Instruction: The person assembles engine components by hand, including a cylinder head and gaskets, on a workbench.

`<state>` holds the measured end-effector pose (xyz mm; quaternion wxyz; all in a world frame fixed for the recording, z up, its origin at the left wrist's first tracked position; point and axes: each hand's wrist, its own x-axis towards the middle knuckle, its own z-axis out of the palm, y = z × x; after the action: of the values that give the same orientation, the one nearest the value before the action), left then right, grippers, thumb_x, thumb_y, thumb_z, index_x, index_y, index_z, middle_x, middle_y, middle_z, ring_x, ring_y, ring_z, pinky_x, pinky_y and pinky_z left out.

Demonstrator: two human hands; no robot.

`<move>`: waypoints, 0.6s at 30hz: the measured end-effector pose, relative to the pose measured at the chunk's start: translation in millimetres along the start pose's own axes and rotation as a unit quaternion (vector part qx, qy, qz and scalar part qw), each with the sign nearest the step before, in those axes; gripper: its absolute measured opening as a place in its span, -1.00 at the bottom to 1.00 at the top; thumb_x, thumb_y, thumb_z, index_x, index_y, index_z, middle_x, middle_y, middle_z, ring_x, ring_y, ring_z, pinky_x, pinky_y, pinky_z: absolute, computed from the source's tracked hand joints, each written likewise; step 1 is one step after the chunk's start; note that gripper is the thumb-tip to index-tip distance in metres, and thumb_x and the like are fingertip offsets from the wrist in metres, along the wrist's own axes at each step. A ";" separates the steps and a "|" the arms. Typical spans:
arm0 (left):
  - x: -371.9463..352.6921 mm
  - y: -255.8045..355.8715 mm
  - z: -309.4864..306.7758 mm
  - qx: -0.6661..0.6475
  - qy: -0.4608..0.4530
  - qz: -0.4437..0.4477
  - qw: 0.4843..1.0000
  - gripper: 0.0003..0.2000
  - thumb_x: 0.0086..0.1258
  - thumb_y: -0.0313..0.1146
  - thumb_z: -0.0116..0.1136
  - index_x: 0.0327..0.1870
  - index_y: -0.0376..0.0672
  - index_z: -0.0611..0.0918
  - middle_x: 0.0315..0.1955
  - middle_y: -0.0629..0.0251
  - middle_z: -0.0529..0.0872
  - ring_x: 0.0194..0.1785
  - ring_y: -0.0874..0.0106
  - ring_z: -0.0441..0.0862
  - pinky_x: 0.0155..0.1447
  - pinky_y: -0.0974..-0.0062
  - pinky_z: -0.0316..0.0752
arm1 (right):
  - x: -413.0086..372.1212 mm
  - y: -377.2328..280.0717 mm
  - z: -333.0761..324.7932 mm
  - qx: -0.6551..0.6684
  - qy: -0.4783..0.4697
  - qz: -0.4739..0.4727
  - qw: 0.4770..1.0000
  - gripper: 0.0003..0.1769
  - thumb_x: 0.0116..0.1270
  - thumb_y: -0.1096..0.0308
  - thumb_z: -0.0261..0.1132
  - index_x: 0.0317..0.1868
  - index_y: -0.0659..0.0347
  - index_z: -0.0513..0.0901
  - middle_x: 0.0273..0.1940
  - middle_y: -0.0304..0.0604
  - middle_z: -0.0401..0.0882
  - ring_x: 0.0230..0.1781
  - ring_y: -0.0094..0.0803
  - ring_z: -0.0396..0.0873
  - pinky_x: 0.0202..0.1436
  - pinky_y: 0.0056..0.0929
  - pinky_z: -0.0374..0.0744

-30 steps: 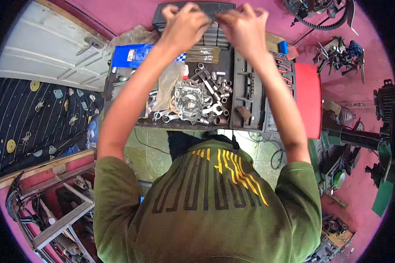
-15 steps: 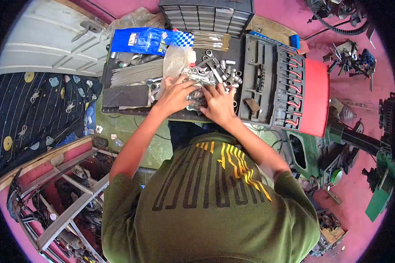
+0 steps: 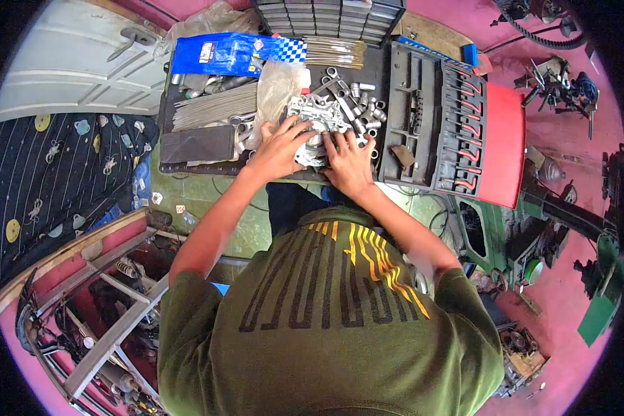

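Note:
A silver metal casting [image 3: 315, 142], like an engine cover with openings, lies at the near edge of the dark workbench. From its left side my left hand [image 3: 279, 150] grips it, fingers bent over the top. My right hand [image 3: 349, 159] holds the opposite side with curled fingers. Both hands cover part of the casting. Beyond my right hand are loose sockets [image 3: 367, 105] and wrenches [image 3: 336, 89]. To the left of my left hand sit a dark rectangular block [image 3: 200, 144] and a bundle of thin rods [image 3: 215, 107].
A blue packet [image 3: 215, 55] and a drawer cabinet [image 3: 331, 19] stand at the back. On the right lies an open tool case [image 3: 402, 90] with red-handled tools [image 3: 468, 132] and a red panel [image 3: 503, 145]. A metal frame [image 3: 111, 340] is at lower left.
The casting has turned between my hands: its darker hollow part showed before, and now a brighter face is up. My hands stay on its two sides. The view has shifted slightly.

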<state>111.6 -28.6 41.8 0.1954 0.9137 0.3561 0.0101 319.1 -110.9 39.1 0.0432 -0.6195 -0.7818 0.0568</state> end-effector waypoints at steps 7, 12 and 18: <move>12.1 13.1 -21.1 -0.012 0.044 0.005 0.999 -0.18 -0.05 -0.15 0.65 0.40 0.06 0.61 0.45 0.39 0.51 0.64 0.22 0.23 0.36 -0.36 0.14 | 1.5 19.4 -15.0 0.010 0.039 0.011 0.999 0.13 -0.12 0.01 0.69 0.52 0.08 0.46 0.23 -0.19 0.54 0.32 -0.24 0.42 0.34 0.31 0.26; 32.5 17.5 -37.8 0.005 0.043 -0.003 0.999 -0.15 -0.11 -0.14 0.65 0.39 0.08 0.63 0.52 0.46 0.46 0.74 0.26 0.03 0.35 -0.44 0.13 | 13.9 39.5 -27.0 0.033 0.057 0.047 0.997 0.08 -0.16 0.00 0.67 0.46 0.10 0.52 0.20 -0.24 0.62 0.28 -0.22 0.47 0.38 0.32 0.22; 80.4 27.9 -83.9 0.063 0.112 -0.001 0.992 -0.12 0.00 -0.10 0.65 0.49 0.15 0.54 0.58 0.49 0.39 0.77 0.31 -0.04 0.37 -0.42 0.17 | 50.8 75.0 -81.4 -0.039 0.157 0.031 0.986 0.06 -0.18 0.04 0.68 0.45 0.05 0.56 0.30 -0.31 0.58 0.31 -0.22 0.46 0.39 0.36 0.19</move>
<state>176.5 34.8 119.7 0.0964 0.9171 0.3764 0.0892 390.9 -41.6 108.8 0.1394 -0.6456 -0.7476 -0.0700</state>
